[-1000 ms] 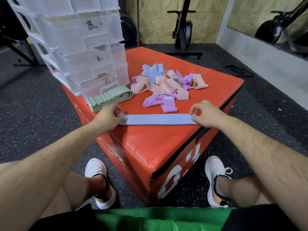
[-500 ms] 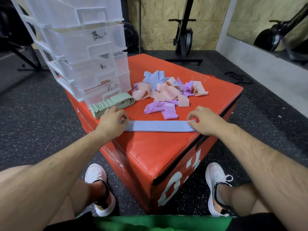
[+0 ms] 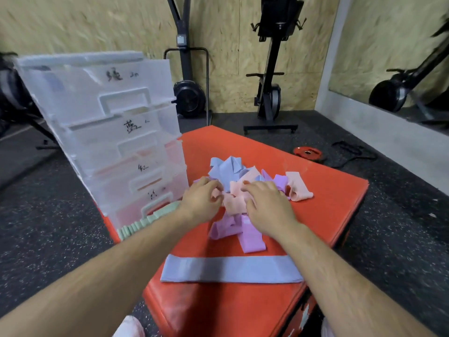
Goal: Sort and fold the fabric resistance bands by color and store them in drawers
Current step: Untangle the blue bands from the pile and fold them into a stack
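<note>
Head view: left hand (image 3: 201,201) and right hand (image 3: 267,207) lie on the band pile (image 3: 226,167) (grip not discernible); flat blue band (image 3: 230,268) sits behind the wrists. Bands judged soft, light; pinch an end.

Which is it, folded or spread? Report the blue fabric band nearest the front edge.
Spread: the blue fabric resistance band lies flat, full length, on the red padded box.

Left hand (image 3: 201,203) reaches forward palm-down, fingers curled under; right hand (image 3: 267,210) beside it palm-down, fingers loosely spread.
</note>
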Tool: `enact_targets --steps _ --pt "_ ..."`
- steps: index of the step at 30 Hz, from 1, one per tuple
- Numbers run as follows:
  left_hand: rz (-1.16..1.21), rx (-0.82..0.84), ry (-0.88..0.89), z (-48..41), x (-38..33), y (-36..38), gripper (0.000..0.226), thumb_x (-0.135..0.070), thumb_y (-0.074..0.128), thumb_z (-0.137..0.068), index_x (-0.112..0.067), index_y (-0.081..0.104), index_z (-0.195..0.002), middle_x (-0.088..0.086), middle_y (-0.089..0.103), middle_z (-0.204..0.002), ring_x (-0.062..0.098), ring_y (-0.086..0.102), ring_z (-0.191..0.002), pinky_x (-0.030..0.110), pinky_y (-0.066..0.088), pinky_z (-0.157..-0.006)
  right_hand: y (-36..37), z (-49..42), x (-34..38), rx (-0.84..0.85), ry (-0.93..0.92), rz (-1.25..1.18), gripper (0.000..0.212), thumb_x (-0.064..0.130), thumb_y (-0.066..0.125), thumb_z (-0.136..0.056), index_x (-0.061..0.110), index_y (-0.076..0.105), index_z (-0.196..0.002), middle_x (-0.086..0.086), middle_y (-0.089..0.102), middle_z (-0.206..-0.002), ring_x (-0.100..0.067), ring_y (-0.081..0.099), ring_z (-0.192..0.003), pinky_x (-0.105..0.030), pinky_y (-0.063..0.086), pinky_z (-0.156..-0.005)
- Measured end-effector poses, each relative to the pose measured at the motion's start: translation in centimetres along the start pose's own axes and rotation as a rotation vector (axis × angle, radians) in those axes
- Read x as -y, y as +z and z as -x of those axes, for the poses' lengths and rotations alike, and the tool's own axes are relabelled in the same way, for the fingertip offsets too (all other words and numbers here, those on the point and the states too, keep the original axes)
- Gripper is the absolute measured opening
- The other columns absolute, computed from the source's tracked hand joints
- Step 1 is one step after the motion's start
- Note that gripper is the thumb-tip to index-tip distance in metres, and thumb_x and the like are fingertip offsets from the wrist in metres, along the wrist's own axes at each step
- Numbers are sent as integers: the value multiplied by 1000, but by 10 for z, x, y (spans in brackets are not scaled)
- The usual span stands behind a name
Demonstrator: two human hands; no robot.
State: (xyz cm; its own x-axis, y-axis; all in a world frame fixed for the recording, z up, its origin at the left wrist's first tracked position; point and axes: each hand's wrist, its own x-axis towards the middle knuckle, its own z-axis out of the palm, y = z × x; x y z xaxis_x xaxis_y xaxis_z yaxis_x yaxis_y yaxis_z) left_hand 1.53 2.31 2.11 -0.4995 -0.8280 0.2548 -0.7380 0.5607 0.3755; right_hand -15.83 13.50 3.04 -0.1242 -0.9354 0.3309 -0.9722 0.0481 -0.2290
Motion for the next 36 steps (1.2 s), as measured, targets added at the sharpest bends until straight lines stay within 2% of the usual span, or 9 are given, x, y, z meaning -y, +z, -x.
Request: enact_targets --steps 9,14,17,20,22,24,26,29,36 --pt "-168 157 -148 -175 15 43 41 -34 52 -93 -38 49 -134 5 44 -133 34 47 -117 40 36 -96 29 -60 -17 -65 179 -46 34 29 44 -98 32 55 -130 13 56 -135 -21 38 -137 -43 38 -99" --pt "-118 354 -333 -220 36 79 85 -57 61 -79 -57 11 -148 11 29 -150 42 43 -129 44 51 -89 39 -67 -17 -39 231 -46 41 33 42 -100 32 47 -141 14 50 -142 -20 36 -136 -41 34 -102" --pt "-182 353 -222 -228 38 86 69 -59 65 -81 -45 39 -143 7 45 -139 34 46 -126 38 40 -102 40 -71 -15 -28 264 -63 42 33 42 -99 31 45 -141 12 50 -143 -21 33 -139 -42 32 -104" --pt "-108 299 -47 -226 29 83 30 -28 71 -85 -16 68 -113 6 63 -109 28 59 -102 28 44 -77 35 -70 -13 -36 285 -103 41 31 43 -98 30 47 -140 8 52 -142 -23 36 -138 -43 33 -104" --pt "-100 237 10 -221 21 75 18 -4 59 -85 -5 70 -99 15 68 -102 33 63 -98 30 42 -70 25 -68 -14 -52 309 -130 38 30 45 -97 29 50 -135 7 54 -138 -23 39 -135 -42 35 -102" --pt "-29 121 0 -216 10 59 26 4 48 -82 -3 71 -93 17 70 -97 34 64 -91 30 39 -65 12 -66 -16 -73 345 -146 37 29 46 -97 29 51 -133 5 57 -133 -24 42 -128 -41 35 -100" --pt "37 12 1 -212 -6 33 31 6 44 -80 -2 72 -89 16 72 -94 32 64 -83 32 45 -63 0 -63 -20 -99 360 -156 36 28 46 -96 29 51 -132 5 58 -129 -24 44 -125 -41 36 -100" --pt "162 -116 32 -212 -30 -10 32 7 47 -76 -3 75 -89 18 73 -92 34 67 -87 42 55 -75 -16 -57 -25 -149 362 -186 34 26 48 -96 29 53 -130 4 59 -129 -25 46 -124 -42 38 -101" --pt "314 -285 88 -197 -80 -95 28 5 60 -76 -18 76 -79 2 68 -79 15 59 -73 28 52 -65 -46 -44 -36 -198 393 -240 33 27 49 -98 26 55 -130 4 61 -128 -24 46 -125 -40 39 -100"
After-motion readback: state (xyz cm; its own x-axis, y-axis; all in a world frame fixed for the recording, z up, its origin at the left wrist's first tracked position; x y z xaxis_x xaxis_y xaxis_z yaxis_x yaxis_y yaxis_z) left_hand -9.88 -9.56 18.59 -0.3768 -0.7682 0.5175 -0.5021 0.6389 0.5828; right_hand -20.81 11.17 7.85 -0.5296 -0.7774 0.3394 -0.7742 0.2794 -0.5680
